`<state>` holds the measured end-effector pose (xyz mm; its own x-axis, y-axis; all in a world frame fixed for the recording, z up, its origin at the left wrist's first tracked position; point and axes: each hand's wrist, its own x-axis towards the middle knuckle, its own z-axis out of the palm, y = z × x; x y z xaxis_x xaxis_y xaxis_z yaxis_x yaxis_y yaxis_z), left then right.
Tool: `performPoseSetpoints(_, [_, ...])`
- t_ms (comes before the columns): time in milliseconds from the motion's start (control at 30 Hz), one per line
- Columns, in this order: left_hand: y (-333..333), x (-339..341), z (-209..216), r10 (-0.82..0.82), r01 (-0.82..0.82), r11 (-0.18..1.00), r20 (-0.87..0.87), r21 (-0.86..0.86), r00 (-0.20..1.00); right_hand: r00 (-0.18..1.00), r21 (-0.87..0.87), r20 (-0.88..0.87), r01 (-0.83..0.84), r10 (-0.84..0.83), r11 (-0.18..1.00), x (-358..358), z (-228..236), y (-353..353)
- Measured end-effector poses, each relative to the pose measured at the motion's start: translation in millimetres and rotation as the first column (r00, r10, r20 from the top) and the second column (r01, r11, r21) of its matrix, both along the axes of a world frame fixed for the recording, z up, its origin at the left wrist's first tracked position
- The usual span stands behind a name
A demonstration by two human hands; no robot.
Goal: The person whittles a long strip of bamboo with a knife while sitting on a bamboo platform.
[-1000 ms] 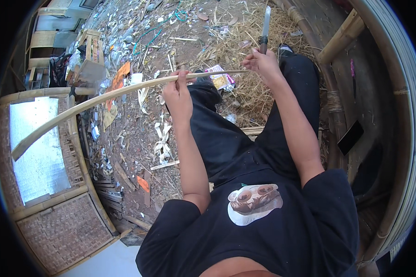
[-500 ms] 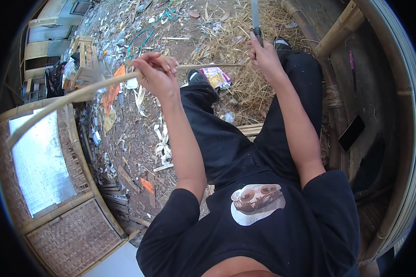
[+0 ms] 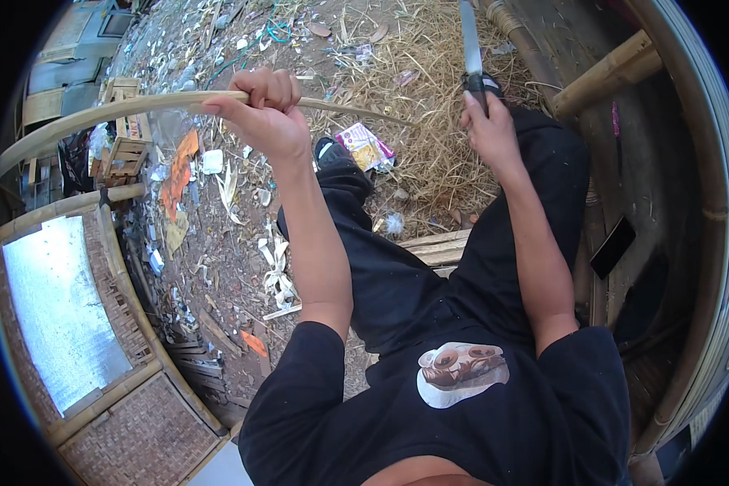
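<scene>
L hand [image 3: 269, 113] was closed round a long, curved wooden strip [image 3: 146, 104] and R hand [image 3: 492, 136] gripped a knife [image 3: 471, 53] pointing fwd, w/ straw [image 3: 439, 154] betw the shoes [image 3: 330, 155].

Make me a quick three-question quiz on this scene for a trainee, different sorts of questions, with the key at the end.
1. Which hand holds the knife?
2. True or false: the left hand grips the long pale strip.
3. Beside the left shoe lies: A) a pink-and-yellow packet; B) a glass bottle; C) a hammer.

Key: 1. The right hand. 2. True. 3. A.
</scene>
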<state>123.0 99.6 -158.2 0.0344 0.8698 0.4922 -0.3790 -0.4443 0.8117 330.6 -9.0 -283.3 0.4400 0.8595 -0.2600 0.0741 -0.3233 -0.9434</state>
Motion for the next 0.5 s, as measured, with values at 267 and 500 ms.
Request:
performPoseSetpoints(267, [5,-11,-1,0.186,-0.183,0.982,0.076,-0.034,0.980,0.950,-0.038,0.172,-0.260,0.262,0.965,-81,13,3])
performPoseSetpoints(500, [5,-22,-1,0.283,-0.281,0.959,0.043,-0.037,0.958,0.991,0.410,0.130,-0.042,-0.013,0.911,-126,22,1])
